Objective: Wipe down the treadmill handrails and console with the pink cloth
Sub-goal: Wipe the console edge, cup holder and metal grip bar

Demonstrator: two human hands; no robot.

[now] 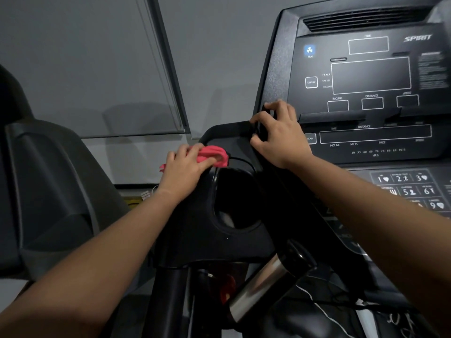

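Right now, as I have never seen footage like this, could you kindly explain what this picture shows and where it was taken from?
This is a single picture from a camera worn on a person's head, looking forward and down, so the two bare arms reaching in from below are that person's own. The black machine is a treadmill. Its console, with dark display windows and numbered buttons, fills the right side. The left hand grips a pink cloth and presses it on the black side tray, just beyond the round cup holder. The right hand holds the console's left edge, its fingers curled round it.
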